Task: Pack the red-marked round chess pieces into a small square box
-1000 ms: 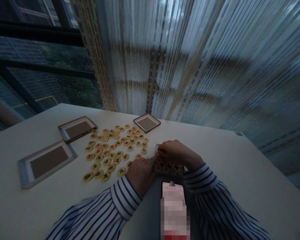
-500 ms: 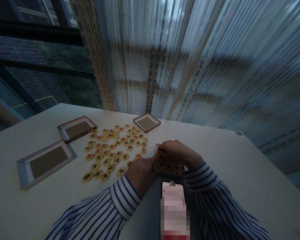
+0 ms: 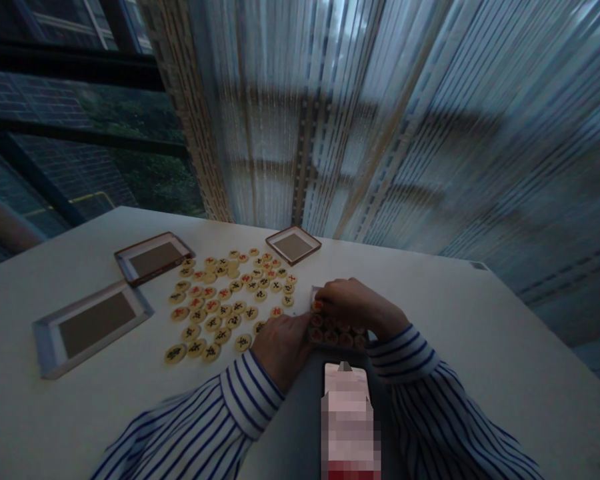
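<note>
In the head view, a small box [image 3: 338,345] stands on the table with round xiangqi pieces [image 3: 346,339] in rows inside, red characters up. My right hand [image 3: 353,303] reaches over its far part, fingers bent and closed on a xiangqi piece [image 3: 318,306] at the far left corner. The hand hides much of the box. At the left side my left hand [image 3: 283,342] grips the box's edge, thumb against it; its other fingers are mostly hidden. Loose xiangqi pieces [image 3: 223,335], marked red or black, lie scattered left of my left hand.
Shallow trays lie around the loose pieces: a pale one [image 3: 87,357] at left, a brown-rimmed one [image 3: 125,271] behind it, another brown-rimmed tray [image 3: 294,261] at the far edge. A phone [image 3: 347,380] lies before the box on the white table [image 3: 455,347]. Curtains [image 3: 300,120] hang beyond.
Almost nothing differs. My right hand stays over the box's far left corner, with a very slight shift of its fingers, and my left hand keeps its place.
</note>
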Motion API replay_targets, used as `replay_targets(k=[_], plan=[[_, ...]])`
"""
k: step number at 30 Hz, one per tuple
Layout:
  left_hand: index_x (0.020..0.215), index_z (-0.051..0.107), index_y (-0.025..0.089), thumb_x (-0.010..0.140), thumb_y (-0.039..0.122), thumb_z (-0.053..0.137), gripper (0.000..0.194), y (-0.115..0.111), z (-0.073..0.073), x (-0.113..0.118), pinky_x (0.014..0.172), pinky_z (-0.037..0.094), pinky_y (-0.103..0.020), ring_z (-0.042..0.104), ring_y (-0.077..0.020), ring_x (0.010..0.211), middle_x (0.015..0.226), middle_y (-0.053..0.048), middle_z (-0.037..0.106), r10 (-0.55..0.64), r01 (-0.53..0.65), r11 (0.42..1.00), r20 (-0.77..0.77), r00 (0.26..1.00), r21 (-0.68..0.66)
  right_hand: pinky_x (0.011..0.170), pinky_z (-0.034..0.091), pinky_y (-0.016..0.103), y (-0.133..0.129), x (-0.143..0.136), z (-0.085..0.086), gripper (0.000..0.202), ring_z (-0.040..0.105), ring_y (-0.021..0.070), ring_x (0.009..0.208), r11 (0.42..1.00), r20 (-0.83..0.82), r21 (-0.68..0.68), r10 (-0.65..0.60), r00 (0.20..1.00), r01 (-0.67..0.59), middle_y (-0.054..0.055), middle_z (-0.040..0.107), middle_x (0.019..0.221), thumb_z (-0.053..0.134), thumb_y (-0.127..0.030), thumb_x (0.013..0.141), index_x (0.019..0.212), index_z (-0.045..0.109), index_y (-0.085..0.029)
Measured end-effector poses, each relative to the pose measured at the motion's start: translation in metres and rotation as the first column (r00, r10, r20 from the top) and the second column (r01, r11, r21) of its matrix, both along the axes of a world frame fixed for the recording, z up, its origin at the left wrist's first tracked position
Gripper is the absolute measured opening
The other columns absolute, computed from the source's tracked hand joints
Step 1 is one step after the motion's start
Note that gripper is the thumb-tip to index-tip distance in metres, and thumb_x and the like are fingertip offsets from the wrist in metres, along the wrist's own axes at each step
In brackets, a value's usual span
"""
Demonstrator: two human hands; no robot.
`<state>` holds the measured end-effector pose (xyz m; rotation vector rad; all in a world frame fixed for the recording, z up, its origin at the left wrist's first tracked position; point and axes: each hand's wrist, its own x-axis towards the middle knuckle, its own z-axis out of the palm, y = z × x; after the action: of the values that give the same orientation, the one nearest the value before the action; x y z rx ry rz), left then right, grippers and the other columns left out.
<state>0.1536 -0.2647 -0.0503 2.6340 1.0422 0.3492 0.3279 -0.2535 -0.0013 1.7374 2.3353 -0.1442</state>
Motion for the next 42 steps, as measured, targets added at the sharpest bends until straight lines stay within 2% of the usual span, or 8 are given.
replay_targets(k=[10, 19, 22, 27, 31, 35, 38, 42], plan=[[0.117, 0.05, 0.016, 0.079, 0.02, 0.053, 0.039, 0.0, 0.004, 0.001, 0.08, 0.046, -0.041, 0.061, -0.0263, 0.093, 0.101, -0.009, 0.067, 0.003, -0.004, 1.0, -0.012, 1.0, -0.018, 0.065, 0.042, 0.027, 0.002, 0.002, -0.006, 0.028, 0.063, 0.0195, 0.083, 0.999, 0.012, 0.031, 0.017, 1.0, -0.018, 0.008, 0.068, 0.093, 0.04, -0.031, 0.087, 0.093, 0.065, -0.02], [0.115, 0.052, 0.017, 0.082, 0.023, 0.049, 0.035, 0.0, 0.002, 0.0, 0.078, 0.047, -0.04, 0.062, -0.0261, 0.09, 0.097, -0.009, 0.068, 0.003, -0.003, 1.0, 0.011, 1.0, 0.001, 0.064, 0.039, 0.026, -0.001, 0.003, 0.001, 0.028, 0.062, 0.0193, 0.083, 0.999, -0.031, 0.049, 0.012, 0.999, -0.011, 0.007, 0.069, 0.093, 0.04, -0.032, 0.087, 0.092, 0.065, -0.02], [0.116, 0.051, 0.018, 0.08, 0.023, 0.052, 0.037, 0.0, 0.002, 0.0, 0.078, 0.047, -0.04, 0.062, -0.0263, 0.091, 0.097, -0.009, 0.068, 0.004, -0.004, 1.0, 0.016, 1.0, 0.002, 0.063, 0.038, 0.027, -0.003, 0.004, 0.008, 0.029, 0.062, 0.0194, 0.082, 0.995, -0.03, 0.098, 0.005, 1.0, -0.002, 0.008, 0.069, 0.09, 0.041, -0.035, 0.086, 0.089, 0.065, -0.019], [0.118, 0.051, 0.018, 0.078, 0.025, 0.055, 0.041, 0.0, 0.003, -0.002, 0.079, 0.048, -0.042, 0.062, -0.0276, 0.094, 0.104, -0.01, 0.067, -0.011, 0.01, 1.0, 0.039, 0.999, 0.012, 0.059, 0.032, 0.027, -0.007, 0.003, 0.022, 0.029, 0.06, 0.0177, 0.073, 0.955, -0.009, 0.288, -0.072, 0.997, 0.072, 0.007, 0.068, 0.079, 0.039, -0.031, 0.086, 0.078, 0.063, -0.017], [0.117, 0.053, 0.015, 0.076, 0.027, 0.057, 0.043, 0.003, 0.003, -0.008, 0.079, 0.049, -0.043, 0.062, -0.0277, 0.093, 0.102, -0.013, 0.067, 0.03, -0.039, 0.995, 0.095, 0.995, 0.091, 0.056, 0.027, 0.028, -0.01, -0.001, 0.029, 0.032, 0.059, 0.0166, 0.069, 0.923, -0.016, 0.369, -0.11, 0.994, 0.108, 0.006, 0.067, 0.075, 0.037, -0.031, 0.087, 0.072, 0.061, -0.017], [0.111, 0.056, 0.014, 0.076, 0.024, 0.054, 0.036, 0.013, 0.006, -0.019, 0.077, 0.05, -0.037, 0.064, -0.0219, 0.082, 0.093, -0.01, 0.069, 0.078, -0.116, 0.983, 0.254, 0.964, 0.14, 0.055, 0.024, 0.028, -0.012, -0.003, 0.032, 0.03, 0.057, 0.0152, 0.066, 0.903, -0.032, 0.416, -0.108, 0.994, 0.111, 0.005, 0.066, 0.073, 0.037, -0.028, 0.086, 0.071, 0.06, -0.017], [0.107, 0.057, 0.014, 0.079, 0.024, 0.049, 0.031, 0.02, 0.014, -0.027, 0.074, 0.051, -0.034, 0.064, -0.0181, 0.075, 0.087, -0.007, 0.069, 0.137, -0.195, 0.973, 0.372, 0.918, 0.124, 0.056, 0.024, 0.028, -0.013, -0.004, 0.034, 0.029, 0.055, 0.0144, 0.065, 0.892, -0.041, 0.439, -0.105, 0.994, 0.113, 0.005, 0.066, 0.073, 0.037, -0.027, 0.085, 0.071, 0.06, -0.016], [0.098, 0.06, 0.015, 0.079, 0.029, 0.047, 0.028, 0.027, 0.025, -0.036, 0.072, 0.051, -0.033, 0.063, -0.0179, 0.072, 0.08, -0.005, 0.068, 0.25, -0.31, 0.947, 0.423, 0.871, 0.079, 0.056, 0.022, 0.028, -0.013, -0.005, 0.035, 0.028, 0.053, 0.0139, 0.063, 0.882, -0.059, 0.456, -0.102, 0.993, 0.118, 0.004, 0.065, 0.071, 0.038, -0.027, 0.085, 0.07, 0.059, -0.016]])
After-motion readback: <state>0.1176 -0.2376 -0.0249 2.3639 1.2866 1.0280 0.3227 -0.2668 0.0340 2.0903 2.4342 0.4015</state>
